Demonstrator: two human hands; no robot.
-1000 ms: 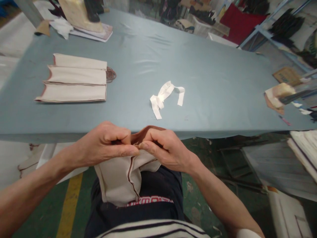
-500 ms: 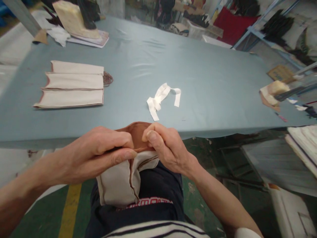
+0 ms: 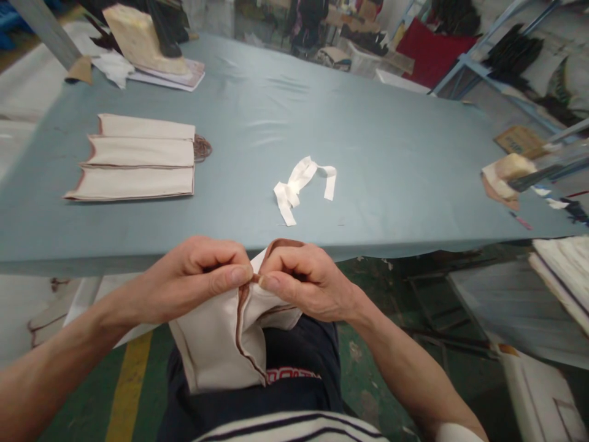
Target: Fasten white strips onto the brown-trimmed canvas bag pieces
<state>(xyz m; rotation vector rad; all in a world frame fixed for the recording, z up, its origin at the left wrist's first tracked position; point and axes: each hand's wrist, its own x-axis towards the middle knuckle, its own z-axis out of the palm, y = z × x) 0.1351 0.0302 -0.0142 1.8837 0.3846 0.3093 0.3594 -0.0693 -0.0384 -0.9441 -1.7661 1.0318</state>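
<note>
A cream fabric piece with brown edging, like a bag (image 3: 216, 347), hangs between my hands over my lap, in front of the table edge. My left hand (image 3: 197, 282) pinches its brown rim between thumb and bent fingers. Close beside it, my right hand (image 3: 306, 279) pinches the same rim, thumb on top. A short stretch of brown edge shows between the two thumbs. Behind my right fingers the rim curves up in a brown loop. The fingertips under the cloth are hidden.
The table (image 3: 391, 166) has a blue-green cover. Cream folded pieces with brown edges (image 3: 138, 150) lie at left beside a brown cord bundle (image 3: 202, 148). White strips (image 3: 299, 181) lie ahead of my hands. A yellowish foam block (image 3: 140, 40) stands far left; another (image 3: 518, 167) sits at right.
My right hand has closed in toward my left and now pinches the rim next to it. The brown inside of the fabric piece, open to view before, is mostly covered now.
</note>
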